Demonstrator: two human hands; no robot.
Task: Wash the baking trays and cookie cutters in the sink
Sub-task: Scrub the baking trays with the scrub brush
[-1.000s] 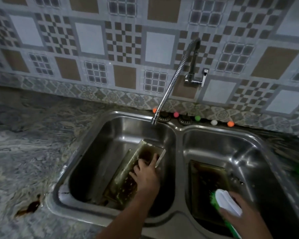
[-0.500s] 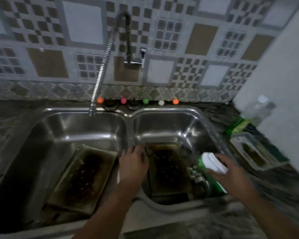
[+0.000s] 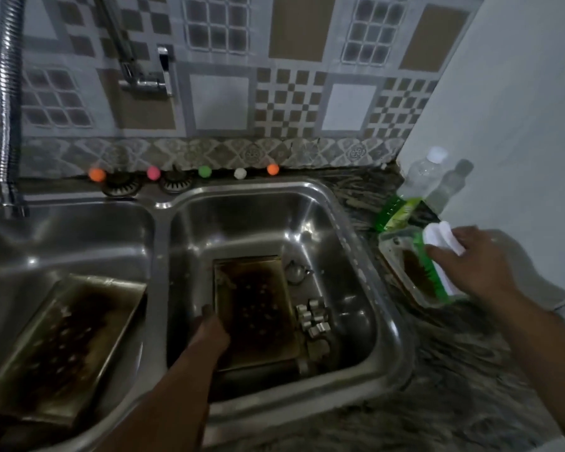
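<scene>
A double steel sink (image 3: 388, 321) holds two burnt baking trays. One tray (image 3: 66, 347) leans in the left basin. The other tray (image 3: 258, 308) lies flat in the right basin, with several small metal cookie cutters (image 3: 312, 318) beside it. My left hand (image 3: 209, 331) reaches down at the left edge of the right tray; its fingers are dark and blurred. My right hand (image 3: 473, 259) grips a white-handled brush with green bristles (image 3: 437, 256) over a clear container (image 3: 415, 278) on the counter right of the sink.
A flexible faucet hose (image 3: 9, 125) hangs over the left basin; the tap lever (image 3: 163, 70) is on the tiled wall. Small coloured balls (image 3: 204, 171) line the sink's back rim. A green-labelled bottle (image 3: 405, 197) stands by the white side wall. Marbled counter surrounds the sink.
My left hand left the left tray and moved across the divider into the right basin. My right hand carried the brush out of the right basin to the container on the counter.
</scene>
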